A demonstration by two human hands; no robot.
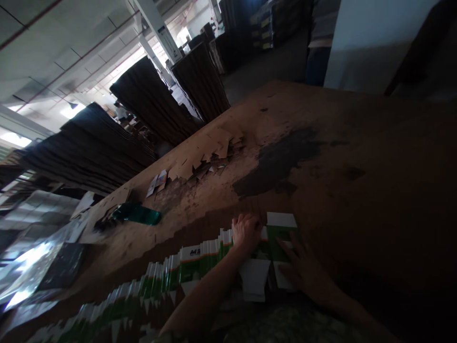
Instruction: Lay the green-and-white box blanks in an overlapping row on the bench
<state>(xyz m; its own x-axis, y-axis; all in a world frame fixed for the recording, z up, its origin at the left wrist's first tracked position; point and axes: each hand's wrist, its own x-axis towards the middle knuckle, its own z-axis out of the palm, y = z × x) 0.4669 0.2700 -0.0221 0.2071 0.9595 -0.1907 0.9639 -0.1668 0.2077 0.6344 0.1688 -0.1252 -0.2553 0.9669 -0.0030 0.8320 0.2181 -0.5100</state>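
A long row of flat, folded white-and-green cartons (191, 259) with an orange stripe lies overlapped along the table's near side, running from lower left toward the middle. At the row's right end is my left hand (247, 232), its fingers curled over the cartons' upper edges. My right hand (307, 269) lies beside it with fingers stretched out and spread across a green-and-white carton (282, 219) at the far right of the row. White carton flaps (255, 276) stick out below, between my two forearms. Dim light hides part of the right hand's fingertips.
The brown table (221, 209) has a dark worn patch (282, 159) and torn cardboard (200, 157). A green plastic bottle-like object (137, 214) and a small printed carton piece (157, 182) lie to the left. Tall stacks of cardboard (153, 102) stand beyond the far edge.
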